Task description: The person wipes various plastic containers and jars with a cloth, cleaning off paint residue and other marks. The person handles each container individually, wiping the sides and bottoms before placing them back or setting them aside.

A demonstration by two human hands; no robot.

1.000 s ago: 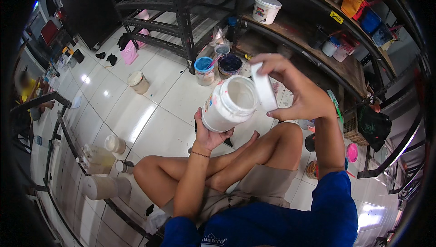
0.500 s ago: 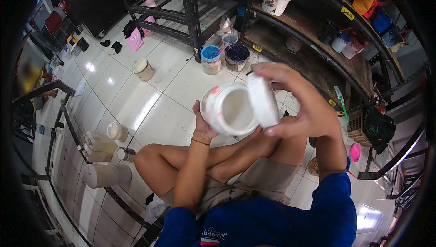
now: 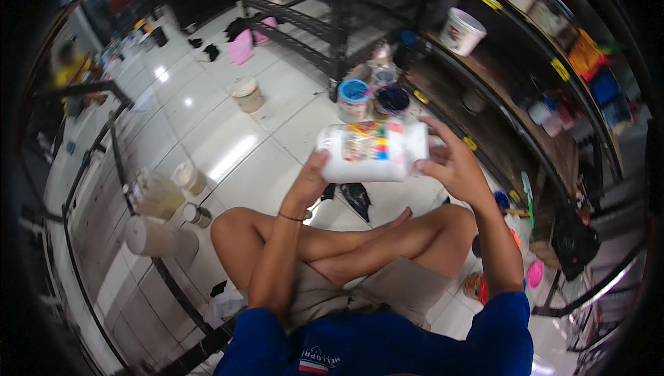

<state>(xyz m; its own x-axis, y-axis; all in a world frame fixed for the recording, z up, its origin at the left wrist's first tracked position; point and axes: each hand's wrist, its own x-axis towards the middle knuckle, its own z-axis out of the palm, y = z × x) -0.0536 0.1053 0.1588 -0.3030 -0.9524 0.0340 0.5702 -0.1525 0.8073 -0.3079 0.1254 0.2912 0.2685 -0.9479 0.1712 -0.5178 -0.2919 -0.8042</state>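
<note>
A white plastic jar (image 3: 366, 152) with a colourful label lies sideways in the air above my crossed legs. My left hand (image 3: 309, 181) is closed around its bottom end, at the left. At the right end sits the white screw lid (image 3: 416, 143), against the jar's mouth, with the fingers and thumb of my right hand (image 3: 453, 161) wrapped round it. The jar's opening is hidden behind the lid. Motion blurs the jar and the lid slightly, so how tightly the lid sits cannot be seen.
Beyond the jar stand a tub of blue paint (image 3: 354, 98) and a dark one (image 3: 391, 101). A stained tub (image 3: 247, 94) is on the tiles farther left. Pale containers (image 3: 147, 236) stand left of my knee. Dark shelving (image 3: 484, 92) with buckets runs along the right.
The lid was beside the open mouth, showing the jar's inside; now it covers the mouth. The jar has turned sideways, its label facing up, and my view has shifted left.
</note>
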